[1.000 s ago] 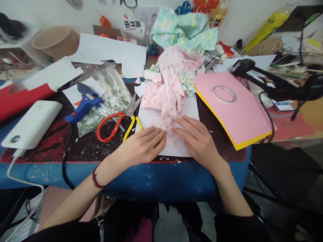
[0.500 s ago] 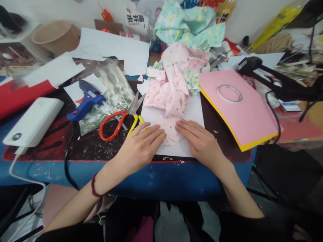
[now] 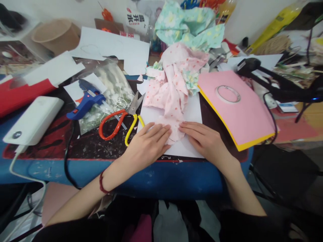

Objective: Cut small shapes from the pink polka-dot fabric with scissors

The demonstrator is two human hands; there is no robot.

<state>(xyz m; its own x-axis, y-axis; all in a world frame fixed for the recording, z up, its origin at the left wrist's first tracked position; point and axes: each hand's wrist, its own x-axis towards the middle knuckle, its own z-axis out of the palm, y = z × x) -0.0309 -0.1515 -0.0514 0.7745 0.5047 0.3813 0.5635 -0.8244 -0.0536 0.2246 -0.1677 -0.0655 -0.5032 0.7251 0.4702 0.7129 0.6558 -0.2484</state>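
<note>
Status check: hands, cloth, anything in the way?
Left hand and right hand at near end of pink cloth. Cloth rumpled farther back, white paper beneath. Open scissors beside left hand.

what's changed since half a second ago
The left hand slid a little right, farther over the pink cloth between the hands, uncovering more of the scissors. The right hand shifted slightly right. Neither visibly took hold of or released anything. The scissors, blue glue gun and power bank stayed put.

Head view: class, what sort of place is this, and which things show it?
Most likely a craft worktable: a blue glue gun, open scissors and pink dotted fabric share its cluttered top.
</note>
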